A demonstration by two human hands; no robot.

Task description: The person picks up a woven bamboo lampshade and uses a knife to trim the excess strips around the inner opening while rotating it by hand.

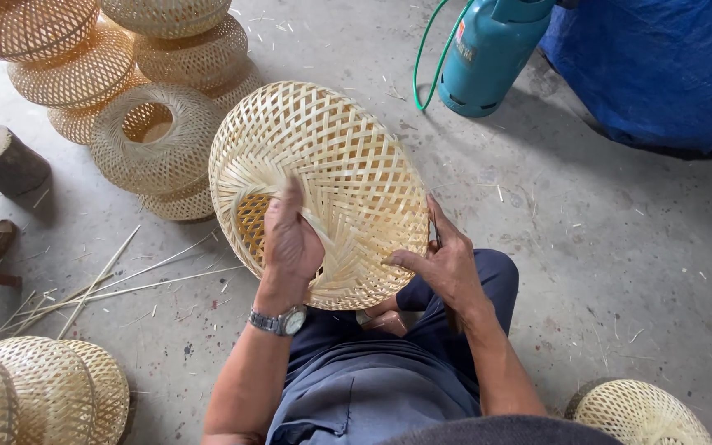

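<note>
I hold a round, pale woven bamboo shade (335, 165) tilted above my lap. My left hand (288, 239) grips its rim beside the open hole, with a thin bamboo strip running under the fingers. A metal watch (279, 322) sits on that wrist. My right hand (447, 264) rests against the shade's lower right edge, fingers curled around a thin dark tool whose shape I cannot make out. My knees in blue trousers lie below the shade.
Stacked woven shades (154, 136) fill the upper left, more sit at the lower left (43, 391) and lower right (640, 412). A teal gas cylinder (488, 53) with a green hose stands at the top, beside blue tarp (661, 66). A wooden stump (6, 161) and loose strips (117, 280) lie left.
</note>
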